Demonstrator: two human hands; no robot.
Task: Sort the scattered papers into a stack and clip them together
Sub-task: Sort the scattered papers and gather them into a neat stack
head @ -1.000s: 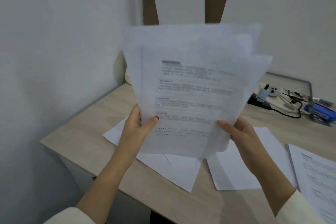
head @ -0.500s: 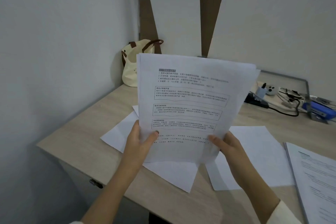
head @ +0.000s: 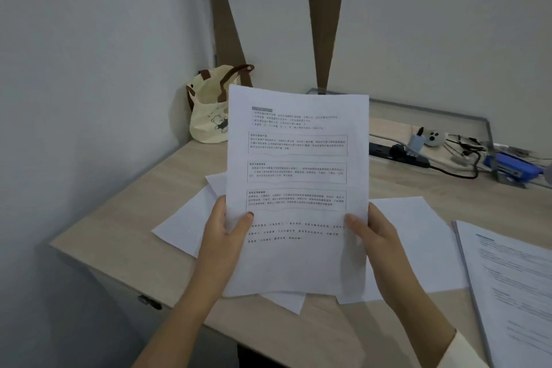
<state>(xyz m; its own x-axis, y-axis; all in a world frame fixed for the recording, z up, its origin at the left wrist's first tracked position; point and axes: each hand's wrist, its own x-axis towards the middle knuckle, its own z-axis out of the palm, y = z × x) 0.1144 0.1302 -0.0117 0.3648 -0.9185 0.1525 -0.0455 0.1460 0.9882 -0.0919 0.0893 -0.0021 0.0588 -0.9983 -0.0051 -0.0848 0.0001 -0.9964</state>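
A light wood-grain surface (head: pixel 125 218) sits in a corner formed by white walls. The stack of papers (head: pixel 298 176) is held above the surface, upright and tilted slightly back, with its printed face toward the camera and its sheet edges aligned. The left hand (head: pixel 224 236) grips the lower left edge of the stack, thumb across the front face and fingers behind. The right hand (head: pixel 376 239) grips the lower right edge in the same manner. Below and to the left of the stack, loose white sheets (head: pixel 185 224) lie overlapping on the surface; one corner shows beneath the stack's bottom edge. Below and to the right of the stack lies another white sheet (head: pixel 418 242). Farther right of the stack, a printed document (head: pixel 513 284) lies flat at the frame edge. Behind the stack to the left, a cream tote bag (head: pixel 209 116) with brown handles stands in the corner. Behind the stack to the right lie a black power strip (head: pixel 397 154), tangled cables and a blue object (head: pixel 513 166), which is too blurred to identify.
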